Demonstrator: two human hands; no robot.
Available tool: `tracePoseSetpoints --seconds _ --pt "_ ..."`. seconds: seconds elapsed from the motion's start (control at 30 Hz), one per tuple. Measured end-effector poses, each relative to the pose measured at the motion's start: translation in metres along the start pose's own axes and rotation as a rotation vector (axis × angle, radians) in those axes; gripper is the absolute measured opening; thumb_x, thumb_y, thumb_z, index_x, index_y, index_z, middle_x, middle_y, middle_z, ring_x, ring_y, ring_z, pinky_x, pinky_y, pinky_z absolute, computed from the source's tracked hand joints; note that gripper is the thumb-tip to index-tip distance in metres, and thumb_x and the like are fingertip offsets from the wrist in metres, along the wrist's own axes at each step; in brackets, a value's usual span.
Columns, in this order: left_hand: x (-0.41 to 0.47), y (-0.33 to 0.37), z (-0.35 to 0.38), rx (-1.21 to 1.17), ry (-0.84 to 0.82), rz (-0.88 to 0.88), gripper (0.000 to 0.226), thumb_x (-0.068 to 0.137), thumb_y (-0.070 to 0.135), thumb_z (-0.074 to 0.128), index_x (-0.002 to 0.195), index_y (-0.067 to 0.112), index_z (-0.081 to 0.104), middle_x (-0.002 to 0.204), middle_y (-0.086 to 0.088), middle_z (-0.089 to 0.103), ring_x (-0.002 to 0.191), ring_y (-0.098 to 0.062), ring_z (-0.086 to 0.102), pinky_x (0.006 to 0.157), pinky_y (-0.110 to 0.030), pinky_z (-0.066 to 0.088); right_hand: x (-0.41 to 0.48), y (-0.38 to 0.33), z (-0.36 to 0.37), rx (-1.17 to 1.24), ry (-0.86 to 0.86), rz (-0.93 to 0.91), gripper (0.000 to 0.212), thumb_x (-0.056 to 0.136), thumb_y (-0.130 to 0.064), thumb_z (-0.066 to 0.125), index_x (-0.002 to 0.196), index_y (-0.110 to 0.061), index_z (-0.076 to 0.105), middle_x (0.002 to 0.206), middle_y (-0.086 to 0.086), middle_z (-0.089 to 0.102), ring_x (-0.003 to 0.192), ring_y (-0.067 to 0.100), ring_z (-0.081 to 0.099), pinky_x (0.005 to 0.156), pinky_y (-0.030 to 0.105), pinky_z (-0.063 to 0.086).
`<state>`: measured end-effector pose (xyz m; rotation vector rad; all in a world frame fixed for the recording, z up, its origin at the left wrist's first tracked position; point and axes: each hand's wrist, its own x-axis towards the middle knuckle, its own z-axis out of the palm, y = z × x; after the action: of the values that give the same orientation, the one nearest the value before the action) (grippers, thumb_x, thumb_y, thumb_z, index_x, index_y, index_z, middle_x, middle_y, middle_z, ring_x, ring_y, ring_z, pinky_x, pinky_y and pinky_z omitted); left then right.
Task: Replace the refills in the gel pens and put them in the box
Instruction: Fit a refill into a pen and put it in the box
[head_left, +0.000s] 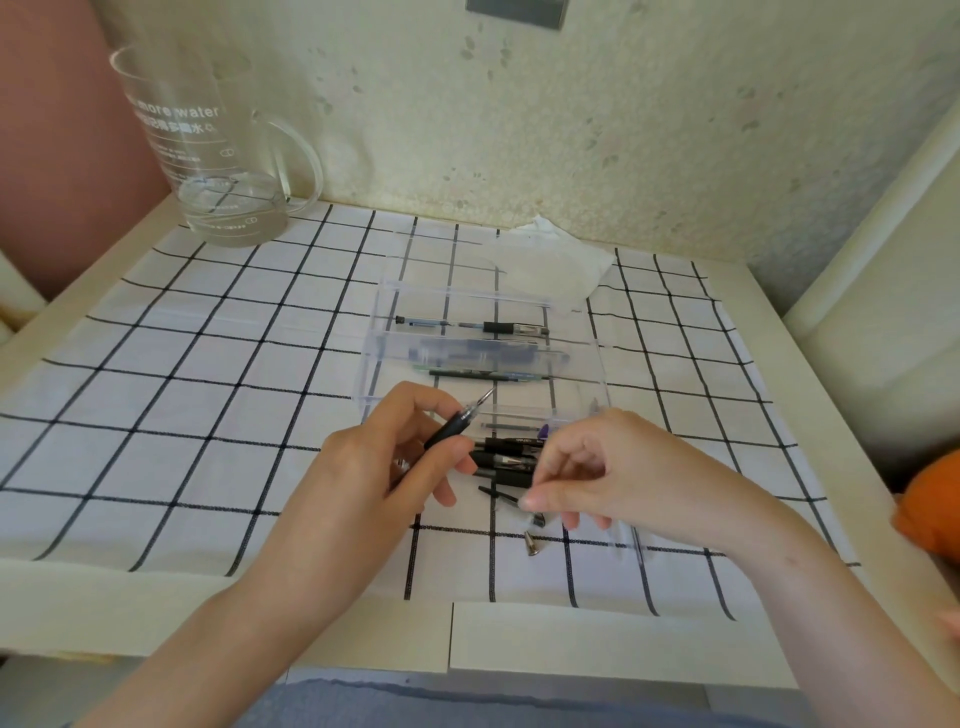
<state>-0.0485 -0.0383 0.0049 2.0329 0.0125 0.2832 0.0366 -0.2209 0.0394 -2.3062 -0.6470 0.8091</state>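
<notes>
My left hand (374, 457) grips a black gel pen (457, 422), its refill tip pointing up and to the right. My right hand (597, 467) hovers with fingers curled just above several black pens (506, 457) lying on the cloth; whether it pinches anything is unclear. A metal pen tip (531, 543) and another small tip piece (538, 519) lie below it. A clear plastic box (467, 312) stands behind the hands, holding a pen (514, 328), a refill (421, 322) and further pens and refills (483, 364).
A glass jug (208, 156) with water stands at the back left corner. A white tissue (550, 260) lies behind the box near the wall. A checked cloth (208, 389) covers the table. An orange object (930, 504) sits at the right edge.
</notes>
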Motion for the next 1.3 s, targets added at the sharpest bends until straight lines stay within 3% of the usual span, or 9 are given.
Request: tracePoseSetpoints --seconds 0.1,0.27,0.4,0.47,0.57,0.77,0.9,1.1,1.3 --pt "0.0 0.0 -0.001 0.003 -0.004 -0.001 0.021 0.078 0.045 0.047 0.095 0.034 0.049 0.081 0.018 0.068 0.066 -0.005 0.066 0.059 -0.03 0.052 -0.003 -0.001 0.005 -0.081 -0.003 0.053 0.019 0.073 -0.037 0.077 0.074 -0.021 0.068 0.061 -0.006 0.067 0.053 -0.001 0.055 0.055 0.021 0.045" --pt "-0.001 0.0 -0.001 0.022 -0.012 0.002 0.024 0.077 0.047 0.045 0.096 0.034 0.049 0.083 0.02 0.067 0.067 -0.004 0.066 0.059 -0.028 0.052 -0.004 -0.006 0.018 -0.282 -0.016 0.057 0.016 0.075 -0.035 0.076 0.077 -0.022 0.066 0.059 -0.012 0.057 0.049 -0.001 0.048 0.047 0.013 0.029" --pt "-0.001 0.0 -0.001 0.036 -0.014 0.007 0.023 0.078 0.046 0.046 0.096 0.033 0.049 0.083 0.02 0.067 0.067 -0.004 0.066 0.059 -0.029 0.052 -0.004 -0.007 0.025 -0.354 -0.072 0.003 0.012 0.08 -0.031 0.071 0.083 -0.021 0.067 0.074 -0.011 0.061 0.066 0.003 0.056 0.055 0.019 0.04" --pt "0.0 0.0 0.0 0.036 -0.014 0.007 0.022 0.079 0.045 0.046 0.097 0.033 0.049 0.082 0.019 0.068 0.067 -0.005 0.066 0.059 -0.03 0.052 -0.006 -0.007 0.025 -0.332 -0.077 -0.042 0.007 0.083 -0.029 0.068 0.081 -0.024 0.065 0.074 -0.012 0.061 0.068 0.001 0.057 0.058 0.013 0.043" --pt "0.0 0.001 -0.001 0.033 -0.013 0.006 0.024 0.078 0.047 0.046 0.097 0.033 0.049 0.082 0.018 0.068 0.067 -0.005 0.066 0.059 -0.03 0.052 -0.008 -0.009 0.018 -0.131 -0.015 -0.104 0.006 0.084 -0.026 0.066 0.079 -0.026 0.063 0.068 -0.015 0.059 0.062 -0.004 0.053 0.058 0.011 0.042" --pt "-0.001 0.002 -0.001 0.032 -0.02 0.002 0.02 0.078 0.046 0.046 0.094 0.035 0.049 0.082 0.019 0.068 0.067 -0.003 0.065 0.06 -0.026 0.052 -0.003 -0.012 -0.001 0.467 0.299 -0.243 0.008 0.084 -0.006 0.064 0.08 -0.013 0.067 0.062 -0.013 0.059 0.054 -0.002 0.051 0.055 0.009 0.04" --pt "-0.001 0.002 0.0 0.036 -0.029 -0.005 0.016 0.079 0.041 0.049 0.093 0.034 0.05 0.082 0.02 0.068 0.067 -0.003 0.065 0.059 -0.022 0.051 0.006 -0.009 0.001 0.783 0.339 -0.243 0.006 0.081 -0.009 0.067 0.081 -0.013 0.072 0.056 -0.005 0.055 0.05 0.013 0.037 0.046 0.015 0.034" --pt "-0.001 0.003 0.0 0.034 -0.042 0.0 0.015 0.079 0.041 0.049 0.092 0.034 0.05 0.082 0.021 0.068 0.067 -0.002 0.065 0.059 -0.02 0.051 0.008 -0.016 0.008 0.855 0.255 -0.27 0.01 0.084 0.001 0.061 0.086 -0.005 0.069 0.068 0.006 0.067 0.05 0.01 0.052 0.043 0.016 0.038" --pt "0.0 0.002 -0.001 0.043 -0.043 0.015 0.016 0.079 0.042 0.049 0.094 0.035 0.05 0.081 0.019 0.068 0.067 -0.002 0.065 0.059 -0.019 0.05 0.01 -0.015 0.011 0.776 0.185 -0.267 0.01 0.084 -0.005 0.063 0.091 -0.006 0.07 0.068 0.004 0.067 0.047 0.011 0.046 0.044 0.015 0.038"
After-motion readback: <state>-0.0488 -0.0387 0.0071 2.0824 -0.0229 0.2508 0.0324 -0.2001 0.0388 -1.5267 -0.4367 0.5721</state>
